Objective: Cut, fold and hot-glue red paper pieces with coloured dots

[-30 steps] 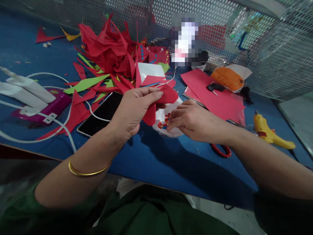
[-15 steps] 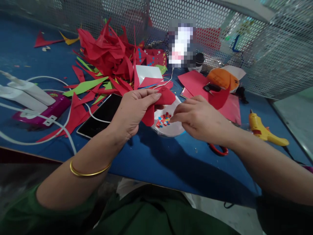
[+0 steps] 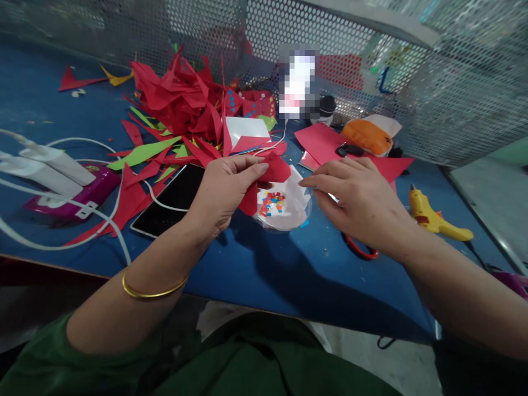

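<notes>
My left hand (image 3: 220, 190) pinches a folded or cut red paper piece (image 3: 275, 168) between thumb and fingers, over the left side of a shallow round dish. White paper lines the dish (image 3: 295, 212), and a small heap of coloured paper bits (image 3: 272, 203), red, blue, orange and white, lies on it. My right hand (image 3: 350, 198) hovers at the dish's right edge, index finger and thumb drawn close together. Whatever sits at those fingertips is too small to make out. Red-handled scissors (image 3: 361, 248) lie partly hidden beneath the right hand.
Red and green paper scraps (image 3: 177, 104) are heaped at the back left. A black-screened tablet (image 3: 171, 201), white cables and a purple power strip (image 3: 74, 192) occupy the left. A yellow glue gun (image 3: 435, 214) lies right; a metal mesh panel (image 3: 264, 27) stands behind.
My right hand has pulled back rightward from the paper bits, uncovering more of the dish. The left hand keeps hold of the red paper piece. The whole view has shifted slightly.
</notes>
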`<act>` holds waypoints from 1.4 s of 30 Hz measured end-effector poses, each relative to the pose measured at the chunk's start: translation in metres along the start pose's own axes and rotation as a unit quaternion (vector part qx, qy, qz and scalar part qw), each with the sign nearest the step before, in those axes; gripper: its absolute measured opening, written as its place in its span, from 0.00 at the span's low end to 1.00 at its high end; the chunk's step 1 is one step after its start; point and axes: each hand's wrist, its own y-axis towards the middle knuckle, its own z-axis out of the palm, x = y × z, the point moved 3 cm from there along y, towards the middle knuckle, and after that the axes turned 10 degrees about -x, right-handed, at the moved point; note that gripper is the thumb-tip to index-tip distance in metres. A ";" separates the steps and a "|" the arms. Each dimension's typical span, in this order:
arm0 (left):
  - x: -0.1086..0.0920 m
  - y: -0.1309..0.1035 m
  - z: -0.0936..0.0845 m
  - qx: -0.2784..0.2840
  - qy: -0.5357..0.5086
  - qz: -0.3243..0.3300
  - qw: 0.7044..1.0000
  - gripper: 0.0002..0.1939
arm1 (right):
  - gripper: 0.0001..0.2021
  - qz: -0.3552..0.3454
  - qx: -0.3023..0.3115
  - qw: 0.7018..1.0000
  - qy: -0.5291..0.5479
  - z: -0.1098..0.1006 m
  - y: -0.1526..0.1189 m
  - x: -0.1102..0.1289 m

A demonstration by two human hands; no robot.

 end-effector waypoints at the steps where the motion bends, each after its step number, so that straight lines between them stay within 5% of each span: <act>1: -0.001 -0.001 0.000 -0.002 0.008 0.001 1.000 0.07 | 0.15 0.013 -0.007 1.000 -0.003 -0.007 -0.006 -0.002; 6: -0.011 -0.007 0.003 -0.004 0.053 0.048 0.997 0.07 | 0.13 0.092 -0.017 0.995 -0.035 -0.031 -0.047 -0.016; 11: -0.016 -0.015 0.007 0.008 0.085 0.068 0.994 0.11 | 0.13 0.174 0.057 0.979 -0.094 -0.025 -0.096 -0.023; 14: -0.019 -0.022 0.009 0.021 0.084 0.068 0.994 0.10 | 0.11 0.177 0.086 0.975 -0.105 -0.019 -0.116 -0.003; 17: -0.022 -0.025 0.009 0.023 0.081 0.088 0.993 0.09 | 0.10 0.175 0.041 0.981 -0.070 -0.019 -0.124 0.031; 21: -0.017 -0.019 0.007 0.022 0.078 0.103 0.991 0.11 | 0.10 0.199 -0.088 0.976 0.026 -0.018 -0.108 0.063; 24: -0.009 -0.011 0.005 0.025 0.073 0.093 0.993 0.12 | 0.11 0.197 -0.145 0.967 0.064 -0.010 -0.076 0.061; 33: 0.001 -0.004 -0.001 0.038 0.034 0.062 0.997 0.11 | 0.11 0.124 0.114 0.985 -0.021 0.038 0.006 0.029; 42: 0.005 -0.002 -0.001 0.025 0.004 0.047 0.999 0.05 | 0.10 0.128 0.206 0.967 -0.077 0.052 0.024 0.029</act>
